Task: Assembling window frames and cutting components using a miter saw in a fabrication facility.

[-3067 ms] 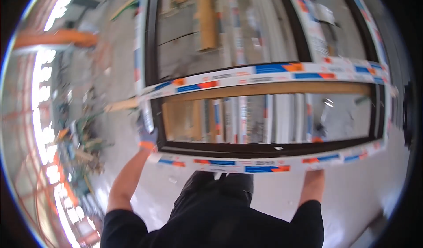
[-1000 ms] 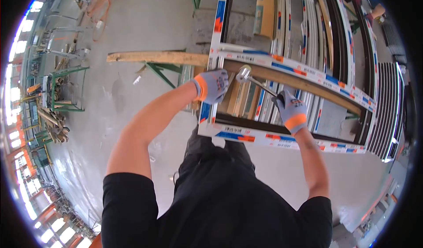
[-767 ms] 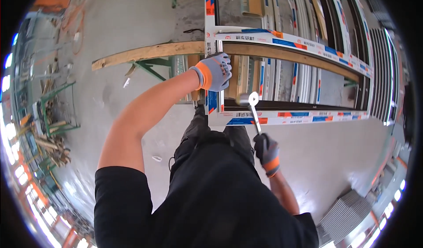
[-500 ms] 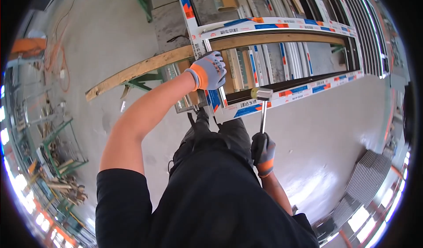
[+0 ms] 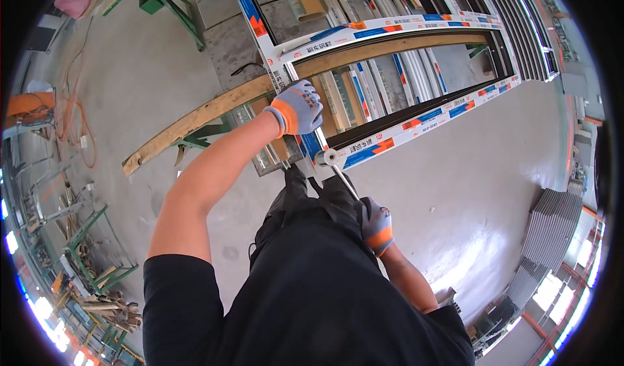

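My left hand [image 5: 298,109], in a grey and orange work glove, is closed around a narrow silver strip [image 5: 321,138] lying along the left side of a metal frame [image 5: 368,153]. White, blue and orange protective film covers the frame. My right hand [image 5: 376,224], gloved alike, grips the handle of a hammer [image 5: 344,183] with a shiny metal shaft. Its round-faced head [image 5: 330,157] is at the strip's near end, by the frame's near left corner. Whether head and strip touch, I cannot tell. My left fingertips are partly hidden behind the hand.
A long wooden beam [image 5: 195,120] runs under the frame and sticks out to the left. Film-wrapped profiles [image 5: 416,74] lie beneath. A green trestle [image 5: 174,5] stands far left, and orange cables [image 5: 68,122] lie on the floor. Stacked grey corrugated material [image 5: 552,229] stands at right.
The hammer has swung left from over the frame's near rail to the strip's near end, my right hand shifting left and up. My left hand keeps its hold. The whole view has shifted slightly.
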A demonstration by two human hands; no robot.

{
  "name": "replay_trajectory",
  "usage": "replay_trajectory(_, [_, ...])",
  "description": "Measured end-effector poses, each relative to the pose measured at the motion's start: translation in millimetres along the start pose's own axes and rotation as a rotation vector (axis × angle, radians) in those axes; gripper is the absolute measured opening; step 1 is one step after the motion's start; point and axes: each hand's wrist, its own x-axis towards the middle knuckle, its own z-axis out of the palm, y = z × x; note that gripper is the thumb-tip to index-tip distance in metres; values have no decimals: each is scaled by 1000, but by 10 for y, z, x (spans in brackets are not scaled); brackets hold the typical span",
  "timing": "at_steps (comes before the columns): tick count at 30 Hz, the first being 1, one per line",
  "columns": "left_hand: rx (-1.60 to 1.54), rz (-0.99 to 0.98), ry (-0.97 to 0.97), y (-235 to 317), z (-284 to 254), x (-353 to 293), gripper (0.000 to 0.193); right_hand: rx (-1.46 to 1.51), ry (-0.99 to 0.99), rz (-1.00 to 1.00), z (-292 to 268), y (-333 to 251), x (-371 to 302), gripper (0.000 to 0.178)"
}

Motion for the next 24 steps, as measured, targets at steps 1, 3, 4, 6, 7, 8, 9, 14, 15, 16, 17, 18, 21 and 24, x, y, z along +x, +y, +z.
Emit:
replay_trajectory(1, [-5, 4, -10, -16, -4, -8, 28, 1, -3, -3, -59, -101, 29, 25])
replay_trajectory(3, [15, -2, -3, -8, -40, -5, 28, 324, 70, 124, -146, -229, 62, 22])
replay_trajectory(4, [33, -3, 5, 9, -57, 6, 28, 323, 67, 125, -146, -214, 68, 22])
replay_trajectory(6, [27, -8, -27, 23, -40, 28, 28, 91, -52, 136, -107, -159, 86, 19])
replay_trajectory(7, [23, -12, -57, 24, -37, 35, 28, -24, -110, 139, -88, -136, 95, 21])
replay_trajectory(8, [25, -13, -61, 34, -32, 34, 28, -20, -111, 139, -80, -107, 82, 21])
replay_trajectory(9, [27, -2, -82, 40, -38, 33, 27, 50, -95, 132, -78, -82, 75, 21])
replay_trajectory(14, [25, 7, -4, 14, -56, 11, 25, 573, 91, 265, -199, -54, 309, 27])
replay_trajectory(15, [-20, 118, 0, 28, -35, 7, 24, 710, 38, 265, -310, -133, 361, 31])
replay_trajectory(16, [-62, 227, 6, 18, -58, 10, 23, 713, 36, 261, -390, -172, 440, 31])
replay_trajectory(17, [-62, 196, -18, 52, -67, -22, 22, 790, -49, 324, -467, -183, 515, 33])
replay_trajectory(18, [-66, 200, -19, 60, -49, -13, 22, 863, -129, 395, -557, -184, 549, 36])
replay_trajectory(21, [-127, 156, 126, 37, 21, -47, 20, 919, -233, 436, -790, -258, 730, 40])
replay_trajectory(24, [-134, 178, 131, 51, 22, -26, 19, 993, -322, 576, -873, -381, 790, 37])
